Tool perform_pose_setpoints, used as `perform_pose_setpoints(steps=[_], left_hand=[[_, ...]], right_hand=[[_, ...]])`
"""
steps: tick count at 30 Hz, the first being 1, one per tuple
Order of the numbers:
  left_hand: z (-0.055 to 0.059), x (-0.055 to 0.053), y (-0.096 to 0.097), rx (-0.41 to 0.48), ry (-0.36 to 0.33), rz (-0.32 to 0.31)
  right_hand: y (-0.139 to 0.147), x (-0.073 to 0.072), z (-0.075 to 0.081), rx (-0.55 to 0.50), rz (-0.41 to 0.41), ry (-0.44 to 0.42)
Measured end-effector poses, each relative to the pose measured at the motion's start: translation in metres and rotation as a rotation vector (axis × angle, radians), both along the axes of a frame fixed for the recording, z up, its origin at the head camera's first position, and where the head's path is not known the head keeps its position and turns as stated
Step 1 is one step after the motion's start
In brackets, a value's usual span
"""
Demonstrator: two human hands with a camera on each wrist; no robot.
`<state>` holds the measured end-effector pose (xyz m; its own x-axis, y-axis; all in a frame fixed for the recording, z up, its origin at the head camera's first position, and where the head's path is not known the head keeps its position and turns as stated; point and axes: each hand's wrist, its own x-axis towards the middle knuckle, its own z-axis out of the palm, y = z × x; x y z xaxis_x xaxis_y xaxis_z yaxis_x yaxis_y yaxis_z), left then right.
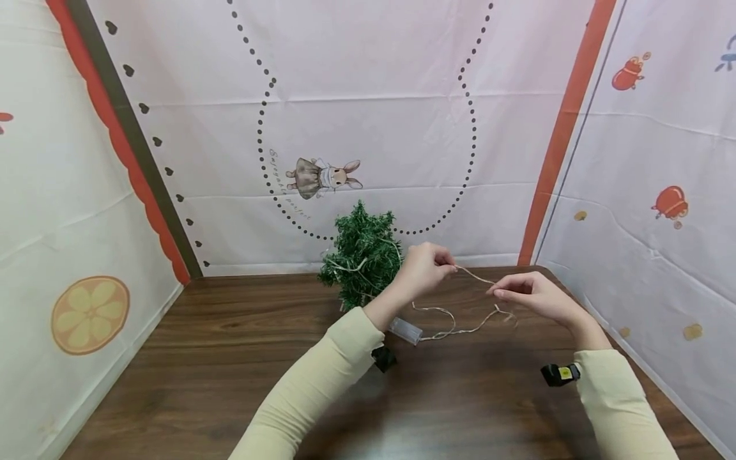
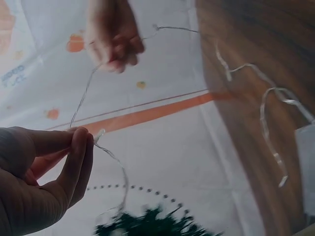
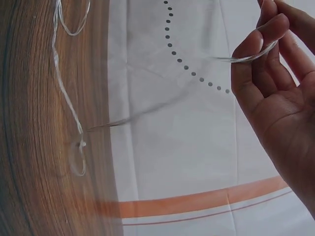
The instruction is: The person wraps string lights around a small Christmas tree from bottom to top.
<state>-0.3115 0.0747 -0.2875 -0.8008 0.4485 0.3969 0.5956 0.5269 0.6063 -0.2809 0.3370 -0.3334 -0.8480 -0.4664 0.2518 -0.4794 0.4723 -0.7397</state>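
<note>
Look, nearest are two pale sleeves [image 1: 307,393], reaching over the brown table [image 1: 218,377]. A small box [image 1: 406,331] lies on the table, right by the left sleeve. The wire [image 1: 454,332] runs out of the box and lies on the wood in loose loops. More of it hangs up in the air. The right hand [image 1: 537,297] pinches it with fingertips and thumb. Over nearer the tree, the left hand [image 1: 424,265] pinches it too, and a bit of wire goes across between them. From there it runs on to the green tree [image 1: 363,246], where some is wound on the branches. Behind stands a white cloth [image 1: 368,57] with dots and a rabbit.

The loops on the table could catch and make a knot if the right hand pulls fast. A hard tug could tip the tree or drag the box, since the wire seems joined to both. The thin wire could also slip out, because only fingertips hold it.
</note>
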Motion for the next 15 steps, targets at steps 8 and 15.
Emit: perform_pose_setpoints(steps=[8, 15], left_hand=[[0.028, -0.003, -0.018, 0.047, 0.011, 0.010], [0.046, -0.004, -0.025, 0.067, 0.024, 0.049]], right_hand=[[0.006, 0.001, 0.001, 0.004, -0.051, 0.020], [0.009, 0.000, 0.000, -0.017, -0.067, 0.025]])
